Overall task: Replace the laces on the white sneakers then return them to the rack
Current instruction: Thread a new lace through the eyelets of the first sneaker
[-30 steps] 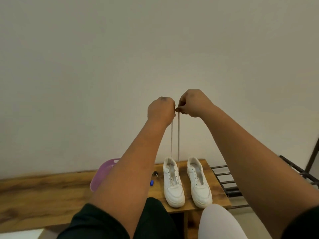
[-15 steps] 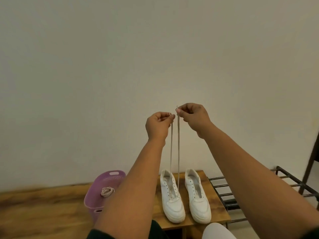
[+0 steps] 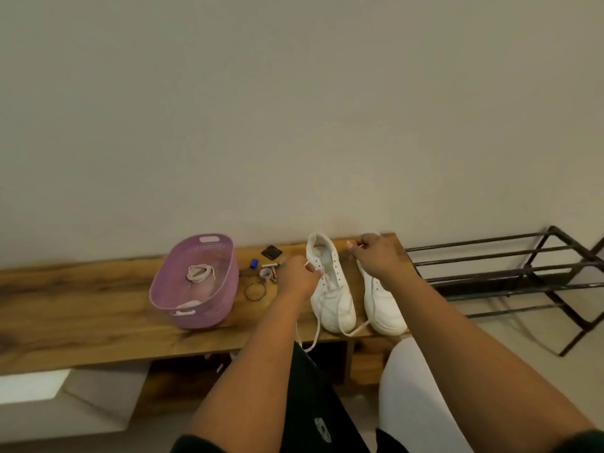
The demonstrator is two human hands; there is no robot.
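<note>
1. The two sneakers stand side by side at the right end of the bench (image 3: 81, 308), low and right of centre in the frame: the left sneaker (image 3: 330, 289) and the right sneaker (image 3: 382, 305), toes toward the camera.
2. A white lace (image 3: 354, 330) runs through the left sneaker's lowest eyelets; its slack loops past the toes, and one length hangs over the bench's front edge.
3. The left hand (image 3: 295, 277) pinches one lace end just left of that sneaker's eyelets. The right hand (image 3: 376, 256) pinches the other end between the two collars.
4. Half a second ago both hands held the ends high, the lace taut and upright; now they are down at the shoe and the lace lies slack. I take it the ends are evened and crossing through the next eyelets comes next.
5. The right sneaker looks unlaced.
6. Left of centre, the basket (image 3: 225, 289) holds a coiled lace (image 3: 199, 273). The rack (image 3: 510, 273) stands at the right edge.
</note>
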